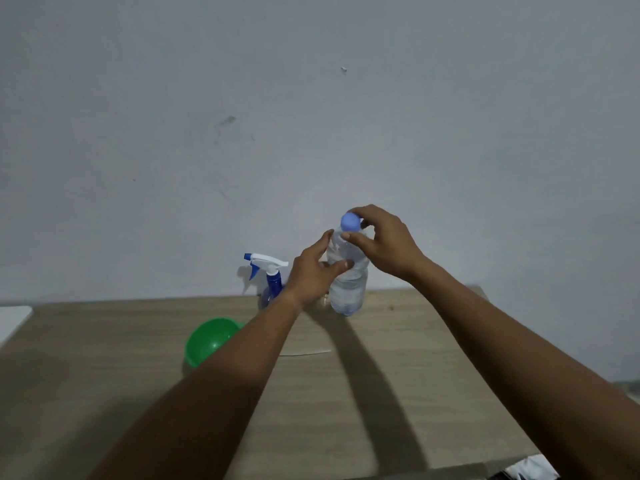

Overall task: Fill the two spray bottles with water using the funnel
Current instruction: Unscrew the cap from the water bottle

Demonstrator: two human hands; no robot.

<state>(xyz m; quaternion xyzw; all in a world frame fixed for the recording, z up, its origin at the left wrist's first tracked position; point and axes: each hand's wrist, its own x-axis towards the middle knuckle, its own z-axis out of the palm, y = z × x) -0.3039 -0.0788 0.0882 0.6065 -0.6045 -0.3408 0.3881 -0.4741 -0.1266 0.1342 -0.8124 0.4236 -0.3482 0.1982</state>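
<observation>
At the far left edge a white object [14, 320] rests on the tabletop [433, 358]. Next comes a green funnel [211, 337], lying on its side and partly hidden by the left forearm. Behind it, close to the wall [311, 116], a blue spray bottle [272, 282] stands upright with its white trigger head on; what it holds I cannot tell. Just to its right the left hand [313, 271] wraps its grip round the middle of a clear water bottle [348, 292], which stands upright on the tabletop with clear liquid inside. The right hand [384, 242] reaches from above, its grip pinching the bottle's blue cap [350, 221].
</observation>
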